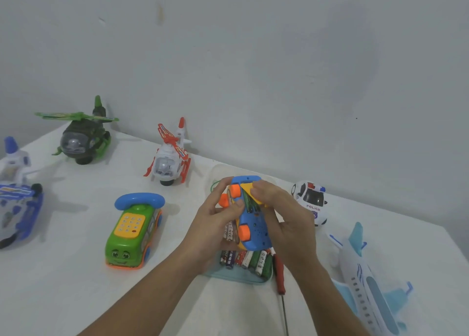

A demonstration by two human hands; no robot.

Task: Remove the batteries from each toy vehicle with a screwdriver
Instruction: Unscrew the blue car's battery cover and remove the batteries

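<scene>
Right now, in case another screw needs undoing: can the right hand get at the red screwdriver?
Probably yes, once it lets go: the right hand grips the blue toy, but the screwdriver lies uncovered close by, beside the battery tray.

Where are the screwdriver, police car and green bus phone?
screwdriver (279, 276), head view, on the red handle.
police car (313, 198), head view, on the dark windscreen.
green bus phone (127, 245), head view, on the green front.

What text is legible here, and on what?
"POLICE": on the front of the white police car.
Batteries in the tray: printed labels too blurred to read.
Green phone bus: keypad marks too small to read.
Nothing else is legible.
</scene>
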